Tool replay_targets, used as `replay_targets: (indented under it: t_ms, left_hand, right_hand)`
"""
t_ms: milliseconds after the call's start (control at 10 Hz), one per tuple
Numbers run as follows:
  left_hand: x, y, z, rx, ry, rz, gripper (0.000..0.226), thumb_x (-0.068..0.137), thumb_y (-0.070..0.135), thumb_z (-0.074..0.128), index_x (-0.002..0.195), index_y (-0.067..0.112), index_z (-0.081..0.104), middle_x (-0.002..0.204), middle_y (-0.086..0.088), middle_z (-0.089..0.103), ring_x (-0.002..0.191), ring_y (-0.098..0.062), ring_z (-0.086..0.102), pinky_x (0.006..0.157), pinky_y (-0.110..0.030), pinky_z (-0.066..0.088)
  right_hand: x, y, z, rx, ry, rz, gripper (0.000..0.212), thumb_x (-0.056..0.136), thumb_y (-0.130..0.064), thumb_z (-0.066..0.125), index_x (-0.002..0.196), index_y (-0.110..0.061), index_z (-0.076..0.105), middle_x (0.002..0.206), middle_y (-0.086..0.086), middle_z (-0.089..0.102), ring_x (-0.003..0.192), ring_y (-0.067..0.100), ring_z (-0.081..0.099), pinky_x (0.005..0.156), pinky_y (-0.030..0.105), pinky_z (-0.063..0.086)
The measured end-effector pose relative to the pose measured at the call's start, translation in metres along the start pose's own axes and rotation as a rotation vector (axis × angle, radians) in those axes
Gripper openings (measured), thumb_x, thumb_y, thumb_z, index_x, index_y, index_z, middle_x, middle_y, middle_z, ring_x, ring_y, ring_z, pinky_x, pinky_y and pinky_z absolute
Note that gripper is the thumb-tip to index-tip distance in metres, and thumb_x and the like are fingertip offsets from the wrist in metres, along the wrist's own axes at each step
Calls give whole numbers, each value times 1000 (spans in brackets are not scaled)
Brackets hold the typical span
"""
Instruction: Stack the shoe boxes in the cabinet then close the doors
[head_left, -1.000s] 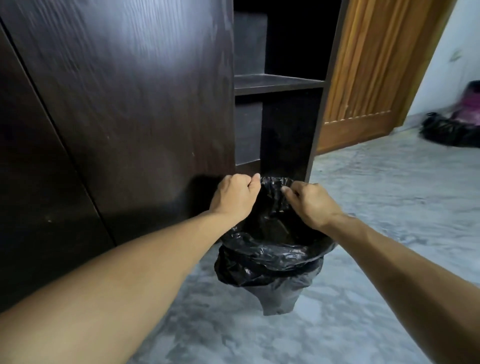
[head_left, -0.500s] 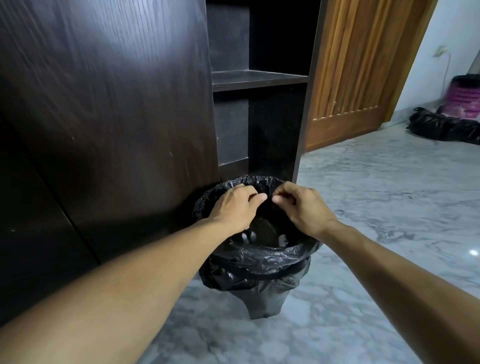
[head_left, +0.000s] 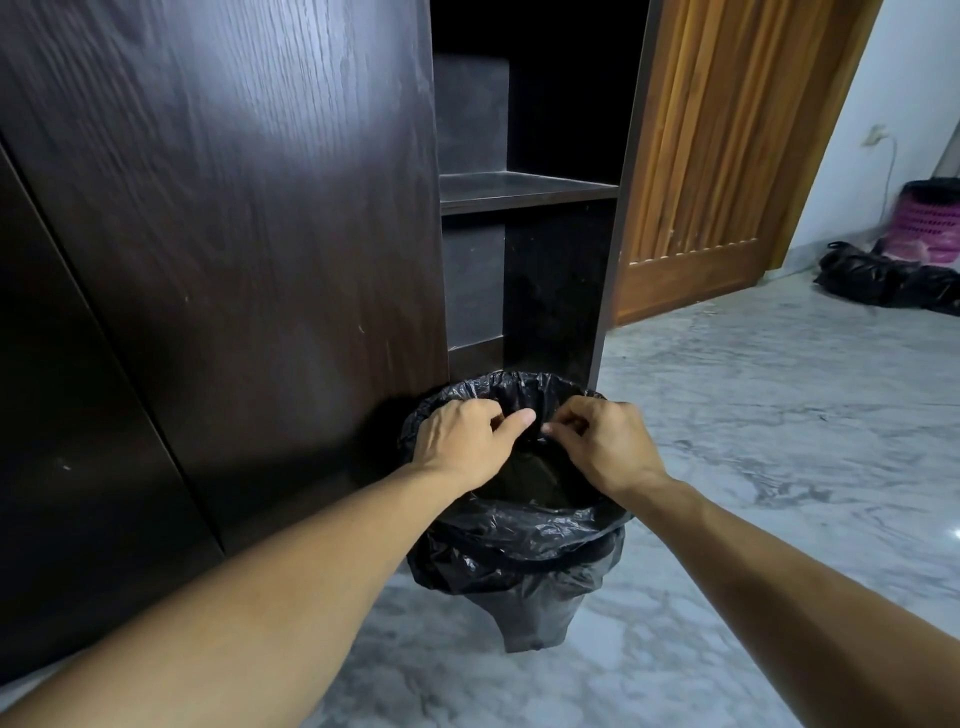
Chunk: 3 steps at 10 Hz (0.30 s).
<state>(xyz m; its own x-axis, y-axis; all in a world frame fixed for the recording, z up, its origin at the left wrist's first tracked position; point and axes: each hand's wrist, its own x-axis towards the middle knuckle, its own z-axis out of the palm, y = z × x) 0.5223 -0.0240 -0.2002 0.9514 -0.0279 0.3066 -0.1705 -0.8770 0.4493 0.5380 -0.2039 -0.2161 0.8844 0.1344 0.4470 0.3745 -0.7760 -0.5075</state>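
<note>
Though curled — hands (head_left: 535, 441) on liner (head_left: 519, 530)

dark wood-grain cabinet (head_left: 234, 234), door (head_left: 218, 260) swung open, standing on the floor; inner shelf (head_left: 524, 189) bare and level, lower compartment dark; no shoe boxes in view

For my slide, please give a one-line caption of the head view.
Both hands, left and right, pinch the black bin liner before the open dark cabinet.
</note>
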Motion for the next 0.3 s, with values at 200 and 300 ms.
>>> replay_targets:
  t_ms: [200, 300]
  left_hand:
    - [-4, -6, -7, -137, -198, -34, 46, 89, 62, 43, 108, 26, 65, 115, 4, 60, 107, -19, 55, 89, -37, 45]
    - [-6, -8, -18, -206, -177, -61, 41, 89, 62, 44, 94, 27, 66, 87, 5, 63, 86, -19, 61, 77, -34, 48]
  right_hand:
    - [-2, -1, -1, 21, -16, 31, 8, 78, -27, 75, 77, -28, 67, 63, -17, 59, 68, 11, 61, 64, 25, 50]
    - [4, -9, -3, 80, -16, 76, 15, 76, -30, 78, 84, -24, 67, 71, -12, 66, 72, 13, 64, 71, 32, 55]
